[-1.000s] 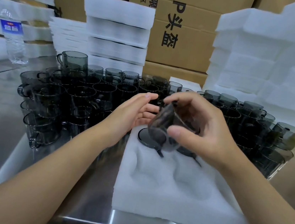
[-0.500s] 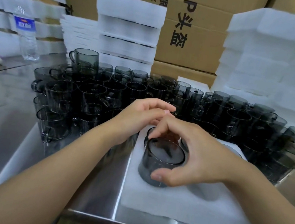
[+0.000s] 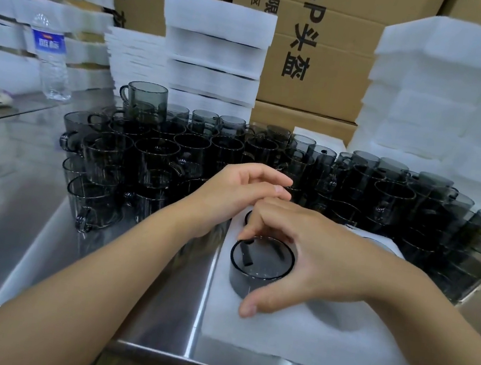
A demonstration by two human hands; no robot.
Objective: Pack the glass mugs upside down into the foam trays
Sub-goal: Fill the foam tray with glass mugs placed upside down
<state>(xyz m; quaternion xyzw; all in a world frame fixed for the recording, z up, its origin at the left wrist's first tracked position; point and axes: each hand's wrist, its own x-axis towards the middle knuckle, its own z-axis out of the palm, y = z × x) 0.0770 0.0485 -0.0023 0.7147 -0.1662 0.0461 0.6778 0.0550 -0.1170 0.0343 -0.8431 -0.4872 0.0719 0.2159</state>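
A white foam tray (image 3: 305,336) lies on the steel table in front of me. A smoky grey glass mug (image 3: 258,271) sits upside down in the tray's near-left pocket, base up. My right hand (image 3: 309,254) curls around it, fingertips on the far rim of its base and thumb at the near side. Behind it, more upside-down mugs in the tray's far pockets are mostly hidden by my hand. My left hand (image 3: 241,191) hovers over the tray's far-left corner, fingers loosely bent and holding nothing. A large crowd of upright grey mugs (image 3: 158,154) stands behind and to both sides.
Stacks of white foam trays (image 3: 216,52) and cardboard boxes (image 3: 317,64) rise behind the mugs, with more foam (image 3: 455,96) at the right. A water bottle (image 3: 51,59) stands at the far left. The steel table edge (image 3: 152,350) runs close in front.
My right hand turned the mug over from mid-air and lowered it into the tray's near-left pocket. The left hand stayed by the tray's far-left corner.
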